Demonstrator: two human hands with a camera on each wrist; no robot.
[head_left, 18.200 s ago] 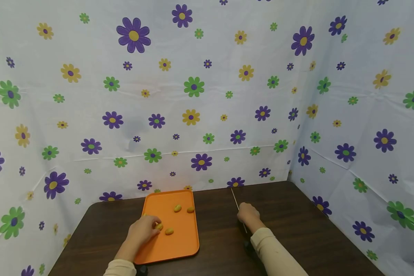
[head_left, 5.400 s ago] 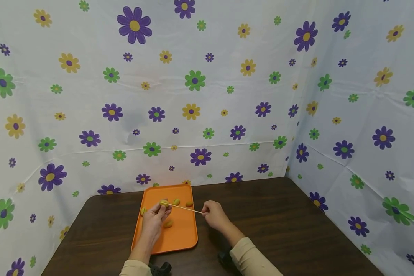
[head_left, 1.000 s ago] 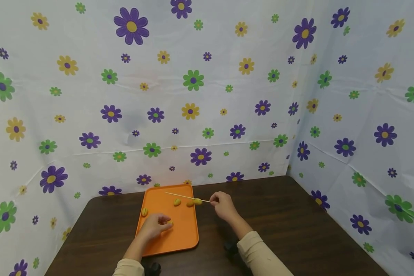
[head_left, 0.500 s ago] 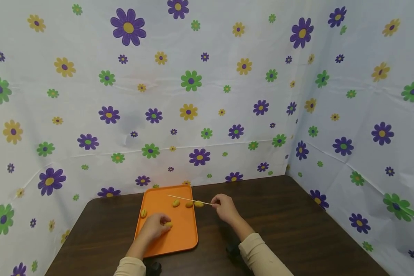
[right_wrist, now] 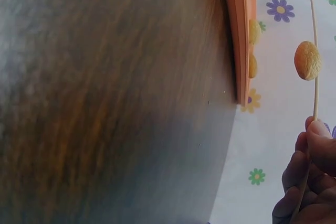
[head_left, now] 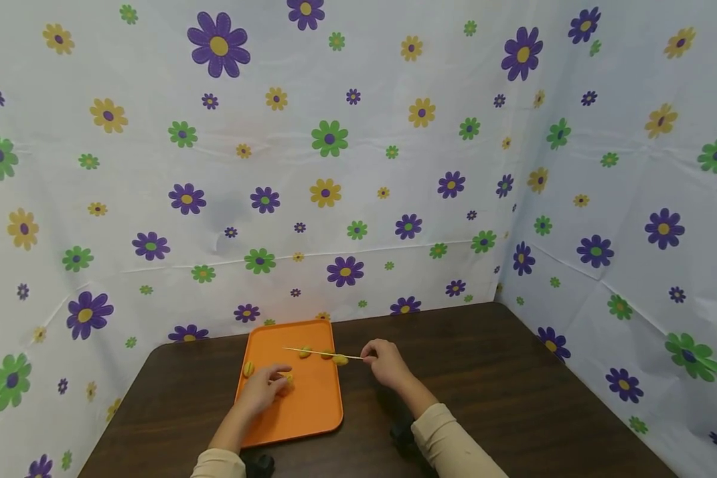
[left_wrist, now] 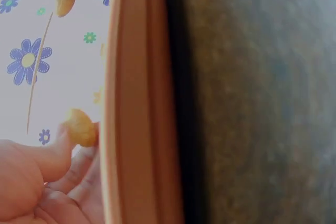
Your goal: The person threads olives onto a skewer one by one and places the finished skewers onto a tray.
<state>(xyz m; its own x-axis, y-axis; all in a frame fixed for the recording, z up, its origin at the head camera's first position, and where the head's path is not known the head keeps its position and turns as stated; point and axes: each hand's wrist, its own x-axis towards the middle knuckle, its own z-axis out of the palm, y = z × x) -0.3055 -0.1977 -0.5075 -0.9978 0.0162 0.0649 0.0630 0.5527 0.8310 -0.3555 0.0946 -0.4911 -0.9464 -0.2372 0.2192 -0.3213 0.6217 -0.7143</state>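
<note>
Left hand (head_left: 261, 390) pinches nugget (left_wrist: 81, 128), seemingly within tray edge (head_left: 339, 392); right hand (head_left: 387, 365), outside, grips skewer (right_wrist: 316, 97).

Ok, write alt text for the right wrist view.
A right hand holds a thin stick with one yellow lump on it. At left, the edge of an orange tray and a dark table; behind, flowered cloth.

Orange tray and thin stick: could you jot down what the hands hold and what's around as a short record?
left hand: pinches a yellow piece
right hand: holds the thin stick
on the stick: one threaded piece
orange tray: three loose pieces visible
table: dark brown
backdrop: white, flowered
</note>
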